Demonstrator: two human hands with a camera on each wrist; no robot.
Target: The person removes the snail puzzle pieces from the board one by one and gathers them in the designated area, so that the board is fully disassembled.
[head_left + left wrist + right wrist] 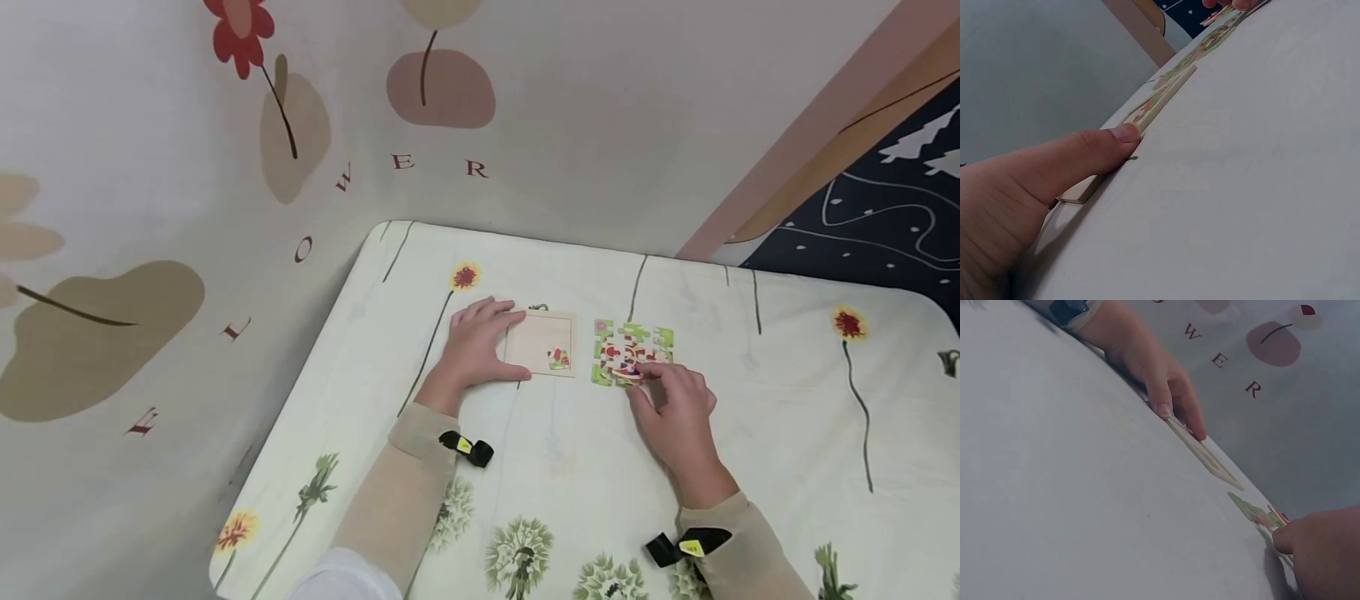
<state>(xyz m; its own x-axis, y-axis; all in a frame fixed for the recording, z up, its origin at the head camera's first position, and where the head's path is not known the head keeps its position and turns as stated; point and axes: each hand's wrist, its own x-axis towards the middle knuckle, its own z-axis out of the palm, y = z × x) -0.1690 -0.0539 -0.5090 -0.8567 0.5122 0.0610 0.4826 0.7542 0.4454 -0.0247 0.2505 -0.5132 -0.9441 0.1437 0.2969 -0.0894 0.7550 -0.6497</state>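
A square wooden puzzle tray [538,335] lies on the table with a jigsaw piece [558,359] in its lower right corner. My left hand [476,346] grips the tray at its left side, thumb [1125,132] on the near edge and fingers at the far edge. Just right of it, a cluster of colourful jigsaw pieces [602,329] with green borders and red figures lies laid out in a rough square. Over the near edge of this cluster, my right hand [678,412] pinches a jigsaw piece [627,375] between thumb and fingertips. The fingers hide part of that piece.
A white cloth with printed flowers covers the table [570,450]. The wall [585,150] with painted flowers and letters rises behind and left of the table. A dark curtain-like panel [862,217] with white trees stands at the back right.
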